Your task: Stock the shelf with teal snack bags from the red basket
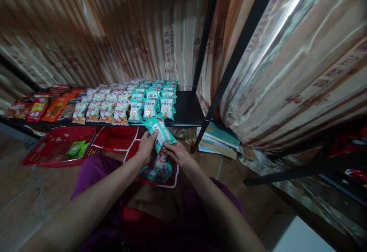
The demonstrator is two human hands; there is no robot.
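Glossy teal plastic snack packet (160, 131); matt black shelf (187, 110) behind it; red plastic basket (57, 145) left of the shelf post; shiny striped cloth curtain (114, 34) behind.

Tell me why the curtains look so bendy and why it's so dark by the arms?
Head view: the wide lens bows the striped curtain and tilts the black poles; a white glare streak washes out the top right; the bottom lies in dim shadow; the teal packet held by the left hand and right hand looks sharp.
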